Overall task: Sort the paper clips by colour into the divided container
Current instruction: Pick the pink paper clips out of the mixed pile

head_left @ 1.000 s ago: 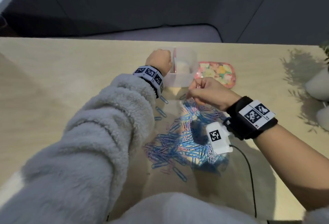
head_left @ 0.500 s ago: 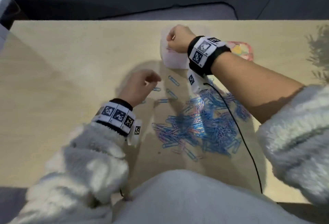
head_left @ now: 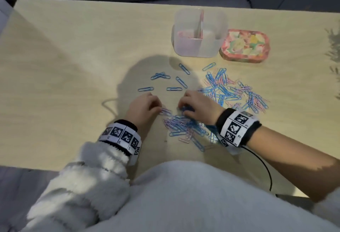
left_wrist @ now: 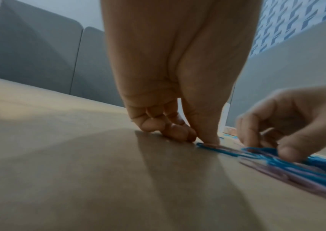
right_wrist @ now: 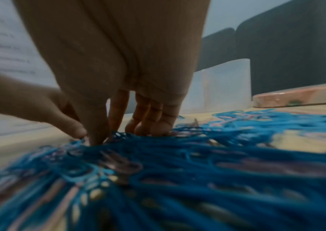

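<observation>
Lying tangled, paper clips [head_left: 217, 91]: blue mixed with pale pink.

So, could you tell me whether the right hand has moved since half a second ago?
Yes. The right hand has come back from the translucent divided plastic container toward the person, down onto the pile of blue and pink paper clips.

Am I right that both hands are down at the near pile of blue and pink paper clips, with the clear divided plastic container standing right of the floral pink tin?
Not quite. Both the left hand and right hand are at the near pile of blue and pink paper clips, but the head view shows the clear divided plastic container standing left of the floral pink tin, not right.
</observation>
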The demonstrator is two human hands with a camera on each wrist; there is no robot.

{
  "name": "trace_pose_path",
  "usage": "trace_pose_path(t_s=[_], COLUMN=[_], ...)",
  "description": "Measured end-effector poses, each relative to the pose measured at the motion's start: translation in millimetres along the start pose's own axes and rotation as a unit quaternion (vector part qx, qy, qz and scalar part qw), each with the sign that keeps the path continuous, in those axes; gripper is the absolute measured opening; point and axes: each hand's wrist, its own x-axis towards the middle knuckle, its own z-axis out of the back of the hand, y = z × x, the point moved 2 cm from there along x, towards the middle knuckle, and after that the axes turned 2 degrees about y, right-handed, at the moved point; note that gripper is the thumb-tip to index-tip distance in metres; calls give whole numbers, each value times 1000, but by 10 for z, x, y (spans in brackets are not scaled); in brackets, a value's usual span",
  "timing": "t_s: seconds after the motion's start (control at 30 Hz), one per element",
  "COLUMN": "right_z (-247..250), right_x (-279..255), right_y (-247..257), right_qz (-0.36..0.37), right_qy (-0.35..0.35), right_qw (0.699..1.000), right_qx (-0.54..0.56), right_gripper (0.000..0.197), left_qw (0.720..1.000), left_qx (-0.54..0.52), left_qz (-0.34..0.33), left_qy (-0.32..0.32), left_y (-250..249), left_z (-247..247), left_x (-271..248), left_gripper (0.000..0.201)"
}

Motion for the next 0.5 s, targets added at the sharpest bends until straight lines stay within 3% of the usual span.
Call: trace_pose_path(t_s=[0.2,0.37,0.5], right_z=[91,0,-11], right_x=[-75,109,372], right_y=[-134,222,414], right_qz=[-38,-2,25], right_qy=[-110,-72,-86], right_qw=[993,997,996], right_qx=[13,-13,-28], right_gripper=[18,24,24], left_qw=[999,999,999], left_qx=[-15,-31,-34], left_qz=[31,7,-8], left_qy=[-26,-33,-36], left_y=[135,29,17], left_z=[121,52,52], left_x=[31,-45,-61], left_gripper=[13,15,16])
